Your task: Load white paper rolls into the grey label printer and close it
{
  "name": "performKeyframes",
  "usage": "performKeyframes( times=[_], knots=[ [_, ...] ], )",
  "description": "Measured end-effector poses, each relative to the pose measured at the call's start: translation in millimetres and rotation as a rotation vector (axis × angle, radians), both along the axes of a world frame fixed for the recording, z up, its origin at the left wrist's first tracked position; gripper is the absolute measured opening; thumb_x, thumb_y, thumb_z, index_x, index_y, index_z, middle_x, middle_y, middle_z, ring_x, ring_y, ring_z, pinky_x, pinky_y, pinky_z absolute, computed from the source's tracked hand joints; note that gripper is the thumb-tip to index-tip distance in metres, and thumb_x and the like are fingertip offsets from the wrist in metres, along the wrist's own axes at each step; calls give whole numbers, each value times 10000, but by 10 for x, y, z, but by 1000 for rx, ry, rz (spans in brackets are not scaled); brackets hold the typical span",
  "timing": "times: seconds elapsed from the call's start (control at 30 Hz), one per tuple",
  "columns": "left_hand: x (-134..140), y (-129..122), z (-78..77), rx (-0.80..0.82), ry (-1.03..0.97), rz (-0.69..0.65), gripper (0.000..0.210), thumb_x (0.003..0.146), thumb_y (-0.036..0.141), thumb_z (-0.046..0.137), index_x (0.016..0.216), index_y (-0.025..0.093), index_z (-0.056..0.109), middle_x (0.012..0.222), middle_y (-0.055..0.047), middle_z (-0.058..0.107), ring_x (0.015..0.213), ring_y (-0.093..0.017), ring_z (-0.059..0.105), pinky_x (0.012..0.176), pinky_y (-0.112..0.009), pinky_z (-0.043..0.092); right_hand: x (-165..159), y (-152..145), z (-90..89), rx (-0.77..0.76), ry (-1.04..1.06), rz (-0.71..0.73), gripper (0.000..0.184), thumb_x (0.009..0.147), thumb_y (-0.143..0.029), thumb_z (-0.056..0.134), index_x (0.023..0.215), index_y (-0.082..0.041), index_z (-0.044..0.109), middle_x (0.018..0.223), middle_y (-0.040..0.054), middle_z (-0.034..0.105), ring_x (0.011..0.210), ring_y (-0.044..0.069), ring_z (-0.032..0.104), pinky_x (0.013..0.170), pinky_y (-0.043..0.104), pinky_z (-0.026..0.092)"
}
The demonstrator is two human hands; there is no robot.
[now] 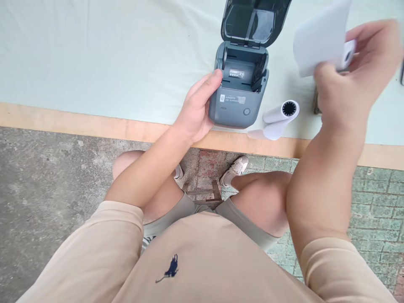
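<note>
A dark grey label printer (232,107) sits near the front edge of the table, its dark see-through lid (252,21) raised. The paper bay inside has a small label on its floor and no roll in it. My left hand (200,103) grips the printer's left side, thumb on the rim of the bay. To the right, my right hand (356,80) is closed on a white paper roll (320,44), with a wide loose sheet of it hanging out to the left, a little blurred. Another white paper roll (274,115) lies beside the printer, its black toothed core facing up and its end partly unrolled.
A pale green cloth (110,59) covers the table, whose bare wooden edge (78,120) runs along the front. Partly behind my right wrist is a small dark object (316,103). Another dark object (402,75) is cut off at the right border. A wooden stool (202,193) shows below.
</note>
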State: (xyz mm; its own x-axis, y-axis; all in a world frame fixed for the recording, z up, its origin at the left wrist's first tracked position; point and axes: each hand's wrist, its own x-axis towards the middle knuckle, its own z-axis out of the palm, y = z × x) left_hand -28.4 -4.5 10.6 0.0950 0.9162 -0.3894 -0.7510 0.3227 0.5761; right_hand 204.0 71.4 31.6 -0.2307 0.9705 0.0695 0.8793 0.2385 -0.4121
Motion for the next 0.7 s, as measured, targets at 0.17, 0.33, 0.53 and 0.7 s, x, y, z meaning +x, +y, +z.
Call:
performKeyframes(
  times=[0.17, 0.33, 0.53, 0.7],
  knots=[
    [-7, 2, -41, 74, 28, -16, 242, 867, 343, 524, 944, 155, 656, 847, -32, 700, 1149, -221, 617, 883, -284, 555, -97, -77, 21, 64, 149, -50, 469, 684, -178, 535, 1150, -208, 488, 1013, 78, 631, 792, 157, 546, 584, 273, 315],
    [4, 0, -29, 69, 23, 7, 224, 852, 321, 551, 985, 172, 652, 868, -34, 711, 1155, -223, 615, 885, -284, 557, -174, -195, 110, -16, 192, 76, 616, 691, -114, 495, 1281, -255, 393, 1144, 36, 611, 957, 138, 559, 616, 263, 339],
    [25, 1, 6, -22, -17, 32, 248, 862, 328, 533, 1023, 169, 634, 936, -37, 713, 1174, -233, 608, 898, -309, 561, -141, -347, 511, -43, 24, -54, 421, 620, -62, 455, 963, -286, 554, 1040, 22, 607, 869, 161, 556, 613, 300, 368],
    [17, 4, -11, 8, -4, 14, 226, 857, 324, 545, 975, 158, 643, 877, -28, 703, 1146, -225, 622, 891, -293, 558, -112, -374, 583, -391, -209, 93, 450, 592, -159, 697, 979, -341, 559, 841, -11, 606, 660, 137, 530, 556, 305, 392]
  ],
)
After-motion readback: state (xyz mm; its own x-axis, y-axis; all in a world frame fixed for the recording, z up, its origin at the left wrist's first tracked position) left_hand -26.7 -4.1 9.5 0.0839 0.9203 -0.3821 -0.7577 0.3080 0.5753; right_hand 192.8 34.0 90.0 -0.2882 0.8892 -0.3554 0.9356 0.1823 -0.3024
